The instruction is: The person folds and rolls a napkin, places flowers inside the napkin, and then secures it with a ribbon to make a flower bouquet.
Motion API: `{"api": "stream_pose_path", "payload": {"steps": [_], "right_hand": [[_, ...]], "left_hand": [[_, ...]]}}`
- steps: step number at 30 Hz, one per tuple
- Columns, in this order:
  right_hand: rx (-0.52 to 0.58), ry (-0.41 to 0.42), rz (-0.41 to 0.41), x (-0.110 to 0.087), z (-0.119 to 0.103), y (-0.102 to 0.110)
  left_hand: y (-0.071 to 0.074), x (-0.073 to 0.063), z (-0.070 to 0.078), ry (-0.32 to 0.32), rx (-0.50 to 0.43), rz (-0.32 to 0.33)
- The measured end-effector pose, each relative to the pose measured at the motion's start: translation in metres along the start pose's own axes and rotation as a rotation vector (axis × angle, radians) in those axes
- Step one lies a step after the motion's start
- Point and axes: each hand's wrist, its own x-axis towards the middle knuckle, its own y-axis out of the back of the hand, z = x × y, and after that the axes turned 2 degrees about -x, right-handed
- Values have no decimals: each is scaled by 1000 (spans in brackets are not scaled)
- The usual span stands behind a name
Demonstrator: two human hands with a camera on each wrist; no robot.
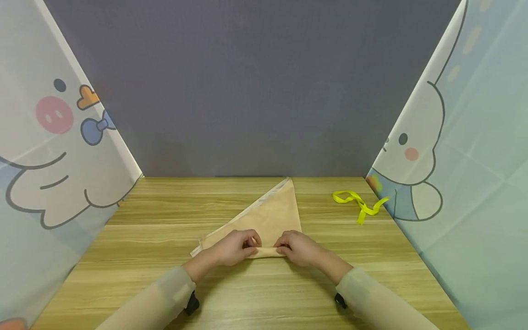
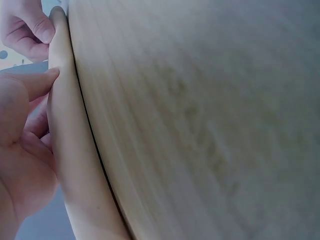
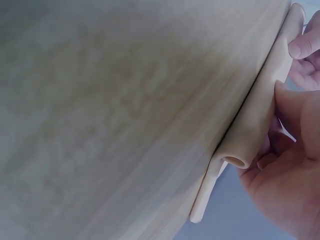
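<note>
A plain dark grey wall (image 1: 255, 91) rises at 12 o'clock. From 9 to 11 o'clock slants a pale panel (image 1: 49, 256) printed with a white duck (image 1: 96, 169) wearing a blue bow (image 1: 91, 132). From 1 to 3 o'clock, a blue-green panel (image 1: 486, 183) shows a white cartoon animal (image 1: 420, 114). Toward 6 o'clock spreads a light wood-grained tabletop (image 1: 264, 298), under soft light.

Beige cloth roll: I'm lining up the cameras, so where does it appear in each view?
Head: cloth roll below centre, between the left hand and right hand.
Left wrist: cloth roll down the left side, top to bottom.
Right wrist: cloth roll slanting from upper right to an open end below and right of centre.
Shared landmark: the right hand, touching the roll in all three.
</note>
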Motion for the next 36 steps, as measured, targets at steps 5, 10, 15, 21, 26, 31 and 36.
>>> {"api": "stream_pose_path", "payload": {"steps": [5, 10, 15, 21, 26, 31, 36], "right_hand": [[43, -23, -2, 2, 1, -1], [92, -15, 14, 4, 2, -1], [111, -36, 10, 5, 4, 0], [80, -14, 35, 5, 5, 0], [-60, 34, 99, 1, 4, -1], [-80, 57, 93, 0, -1, -1], [-61, 54, 69, -1, -2, -1]], "left_hand": [[0, 2, -2, 0, -10, 3], [1, 3, -1, 17, 28, -2], [2, 4, 0, 7, 82, 8], [2, 3, 1, -92, 243, 38], [0, 1, 1, -129, 257, 23], [0, 1, -1, -116, 233, 4], [0, 0, -2, -104, 218, -10]]}}
